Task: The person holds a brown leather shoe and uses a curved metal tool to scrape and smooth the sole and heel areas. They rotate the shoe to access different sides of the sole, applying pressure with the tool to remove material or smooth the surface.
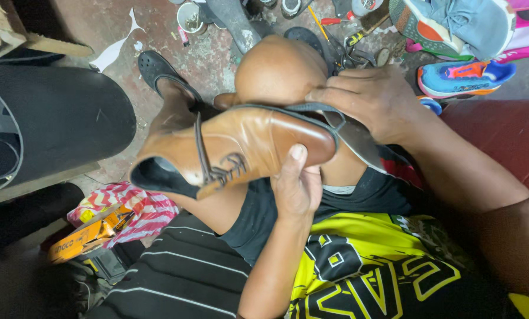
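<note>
Orange-yellow carton (86, 235), flat and oblong with dark lettering, lies tilted at lower left, partly under a red-and-white striped plastic bag (139, 208) that rests beside the knee. Small pink tube (183, 36) on floor, top centre-left, just left of a round white tub (192, 16). No screens or signs visible.

Beyond your right hand (374, 97) lies a blue-and-orange running shoe (465, 78); past your left hand (297, 186), a red-striped cloth (140, 210) and an orange box (84, 236).
</note>
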A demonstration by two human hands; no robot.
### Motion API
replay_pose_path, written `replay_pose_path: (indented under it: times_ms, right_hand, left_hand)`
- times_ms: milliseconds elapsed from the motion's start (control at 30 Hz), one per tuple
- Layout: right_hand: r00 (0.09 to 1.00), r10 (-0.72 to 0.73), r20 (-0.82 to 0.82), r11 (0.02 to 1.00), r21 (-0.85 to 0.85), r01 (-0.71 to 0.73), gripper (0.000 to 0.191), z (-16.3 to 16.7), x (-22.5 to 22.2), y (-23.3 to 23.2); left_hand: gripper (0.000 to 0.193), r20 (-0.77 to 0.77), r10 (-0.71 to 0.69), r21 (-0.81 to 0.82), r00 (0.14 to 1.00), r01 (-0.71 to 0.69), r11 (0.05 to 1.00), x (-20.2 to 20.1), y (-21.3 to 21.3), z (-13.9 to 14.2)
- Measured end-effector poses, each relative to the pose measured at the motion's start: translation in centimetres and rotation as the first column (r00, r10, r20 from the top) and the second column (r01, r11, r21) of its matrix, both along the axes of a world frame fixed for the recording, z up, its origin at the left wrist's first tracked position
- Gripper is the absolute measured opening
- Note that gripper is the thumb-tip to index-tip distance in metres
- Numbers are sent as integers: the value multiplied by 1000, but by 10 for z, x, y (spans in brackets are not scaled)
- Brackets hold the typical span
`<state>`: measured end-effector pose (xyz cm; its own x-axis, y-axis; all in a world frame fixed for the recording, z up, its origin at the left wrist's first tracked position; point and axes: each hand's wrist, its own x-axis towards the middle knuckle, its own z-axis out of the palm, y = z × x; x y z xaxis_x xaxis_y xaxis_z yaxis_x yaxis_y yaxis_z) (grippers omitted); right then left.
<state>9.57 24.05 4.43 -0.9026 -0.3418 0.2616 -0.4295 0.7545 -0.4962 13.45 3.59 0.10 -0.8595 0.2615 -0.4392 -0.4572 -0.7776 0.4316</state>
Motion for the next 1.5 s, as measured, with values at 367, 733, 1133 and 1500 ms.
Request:
replay_pose_path:
  times_ms: [367,733,1133,1500]
  right_hand:
    - [982,-183,54,973,-134,188,38,-4,2,-22]
    - [967,-199,159,978,-40,207,37,-3,0,-19]
    - [978,-180,103,983,-26,183,37,9,10,-21]
    - [879,-163,449,779,-487,394,20,15,7,-21]
  left_hand:
    - [51,-40,-19,-3,999,18,1000,-15,8,-4]
    - [50,-35,-44,-12,998,44,999,-20,6,-6]
    - [51,-65,-19,23,998,20,1000,-15,1,-9]
    - [62,-75,-130,184,989,142,973,-5,-24,-34]
